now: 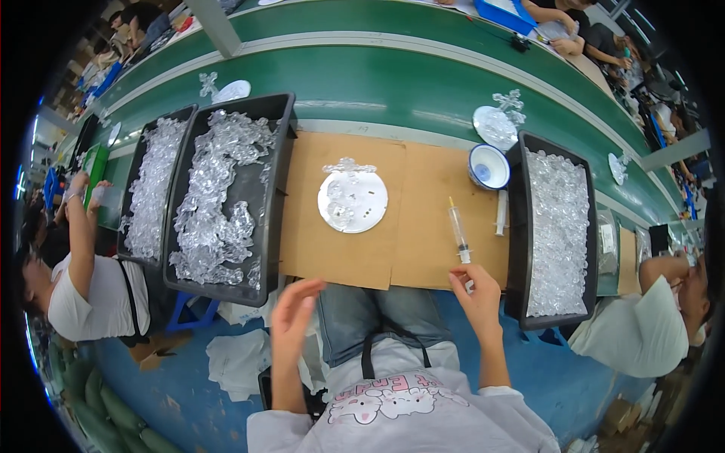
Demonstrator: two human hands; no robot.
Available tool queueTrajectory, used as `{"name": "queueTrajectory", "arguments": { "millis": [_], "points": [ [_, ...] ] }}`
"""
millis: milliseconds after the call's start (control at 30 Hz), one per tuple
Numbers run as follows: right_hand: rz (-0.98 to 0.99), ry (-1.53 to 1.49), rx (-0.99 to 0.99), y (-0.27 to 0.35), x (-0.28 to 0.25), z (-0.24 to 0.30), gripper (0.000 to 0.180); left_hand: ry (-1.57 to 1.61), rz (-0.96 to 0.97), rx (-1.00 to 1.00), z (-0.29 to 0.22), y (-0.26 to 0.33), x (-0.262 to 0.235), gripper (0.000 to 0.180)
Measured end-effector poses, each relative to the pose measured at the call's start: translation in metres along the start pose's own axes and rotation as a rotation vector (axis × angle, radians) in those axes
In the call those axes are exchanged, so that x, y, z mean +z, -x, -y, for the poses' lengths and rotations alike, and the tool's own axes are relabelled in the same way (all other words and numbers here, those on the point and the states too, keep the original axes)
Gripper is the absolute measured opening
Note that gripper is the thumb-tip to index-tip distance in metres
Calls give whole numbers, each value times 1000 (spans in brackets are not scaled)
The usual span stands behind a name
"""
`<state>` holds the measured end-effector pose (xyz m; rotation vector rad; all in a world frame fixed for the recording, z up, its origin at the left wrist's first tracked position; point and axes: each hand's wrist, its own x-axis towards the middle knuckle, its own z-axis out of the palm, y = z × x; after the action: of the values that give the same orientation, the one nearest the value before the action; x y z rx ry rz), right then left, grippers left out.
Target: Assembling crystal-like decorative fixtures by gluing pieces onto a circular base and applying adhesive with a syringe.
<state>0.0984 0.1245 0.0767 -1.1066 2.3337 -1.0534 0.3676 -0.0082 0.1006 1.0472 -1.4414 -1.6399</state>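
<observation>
Remotely I see a pale shirt with pink lettering, cardboard, a black bin near the left hand, thumb and fingers apart, then a white disc. Over the cardboard, the right hand meets the plunger end of the syringe; whether clamped, I can't tell.

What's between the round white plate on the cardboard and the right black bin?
Head view: a clear yellow-tipped syringe, another clear syringe and a blue-rimmed white bowl.

I see green benching past the far edge of the worktop, blue floor off its near-left corner.
</observation>
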Motion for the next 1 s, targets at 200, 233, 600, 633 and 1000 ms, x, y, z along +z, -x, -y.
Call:
{"name": "queueTrajectory", "arguments": {
  "millis": [200,233,600,633,1000],
  "points": [
    [36,-42,-184,-15,1,27,7,-819,-327,379,-45,-58,-109,23],
    [33,-36,-217,-17,0,29,7,-949,-296,419,-50,-83,-119,26],
    [63,-71,-80,20,-1,21,8,-1194,-95,268,70,-266,-112,50],
    [48,-61,-73,21,-4,20,8,-1175,-133,296,58,-262,-110,48],
    [563,-890,89,-19,18,72,50,-339,26,429,-22,-61,18,47]
  ]
}}
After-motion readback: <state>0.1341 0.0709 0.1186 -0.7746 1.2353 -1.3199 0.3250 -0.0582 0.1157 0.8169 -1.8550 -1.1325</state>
